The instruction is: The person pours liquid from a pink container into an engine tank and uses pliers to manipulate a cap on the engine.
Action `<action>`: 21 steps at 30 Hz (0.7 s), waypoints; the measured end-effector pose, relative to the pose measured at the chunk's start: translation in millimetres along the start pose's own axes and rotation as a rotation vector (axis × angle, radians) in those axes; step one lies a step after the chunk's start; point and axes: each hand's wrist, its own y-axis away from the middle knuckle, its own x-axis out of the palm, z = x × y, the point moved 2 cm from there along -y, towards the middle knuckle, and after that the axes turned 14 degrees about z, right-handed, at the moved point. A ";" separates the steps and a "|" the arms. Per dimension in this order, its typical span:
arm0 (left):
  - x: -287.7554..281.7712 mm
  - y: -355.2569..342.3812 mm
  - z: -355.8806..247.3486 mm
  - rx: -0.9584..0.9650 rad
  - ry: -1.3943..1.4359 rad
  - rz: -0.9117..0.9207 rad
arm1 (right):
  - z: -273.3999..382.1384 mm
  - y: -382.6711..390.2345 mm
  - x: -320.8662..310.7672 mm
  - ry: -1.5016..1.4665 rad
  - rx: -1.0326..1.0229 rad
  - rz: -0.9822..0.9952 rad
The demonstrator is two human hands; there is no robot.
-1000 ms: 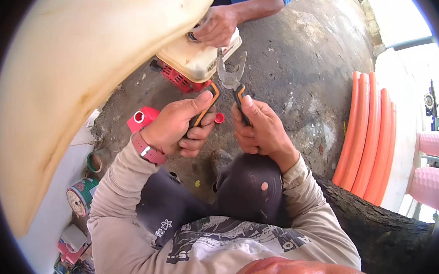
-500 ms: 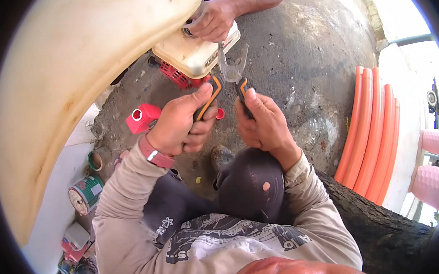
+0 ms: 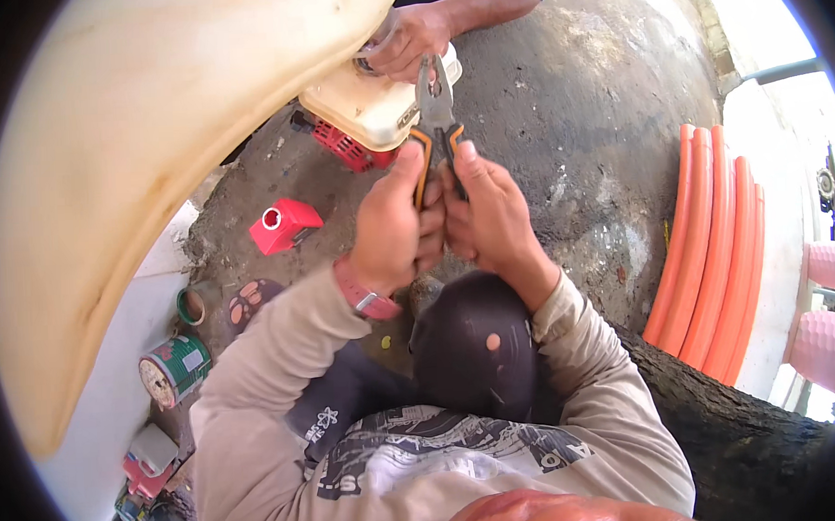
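Tank came first, that big cream shell arching over everything up and to the left of your fingers. Beneath its far edge, straight out past your fingertips, sat the small cream engine tank with the red engine housing under it. Orange pipes lay well off to the right of your grip, the red cap down to the left of it, near your left wrist.

Now the pliers. Their long axis ran almost straight away from you, orange-and-black handles near, steel nose far, tipped only slightly left. Your left hand wrapped the left handle, your right hand the right one, and both sets of fingers were closed hard around the grips, knuckles touching each other between the handles. Neither hand was nearer; they sat level, side by side.

The handles looked squeezed close together, so I judged the nose closed, though what it bit on I couldn't tell. That nose reached just beyond your thumbs to the near edge of the engine tank, right below the other person's hand, which was pressed on the fitting at the tank's top. So the work lay dead ahead of your fingers, along the tool's own line, touching or nearly touching that helper's knuckles.
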 end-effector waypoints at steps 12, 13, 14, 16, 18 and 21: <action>-8.9 6.2 4.9 -0.037 0.065 0.071 | -2.1 1.5 -1.6 0.042 0.027 0.038; -8.2 4.8 3.2 -0.035 0.063 0.067 | -1.5 0.6 0.5 -0.011 0.030 -0.016; -8.2 1.6 0.6 -0.071 0.022 0.061 | -3.6 2.1 -0.2 -0.013 0.030 -0.012; -9.8 -0.7 -2.2 -0.100 -0.042 0.118 | -6.4 5.0 -4.3 -0.048 0.011 0.015; -15.2 4.3 -7.0 -0.155 -0.075 0.134 | -5.4 8.7 -6.2 -0.045 0.033 0.040; -24.5 12.5 -19.9 -0.251 -0.133 0.152 | -7.7 13.4 -7.6 -0.022 0.053 0.094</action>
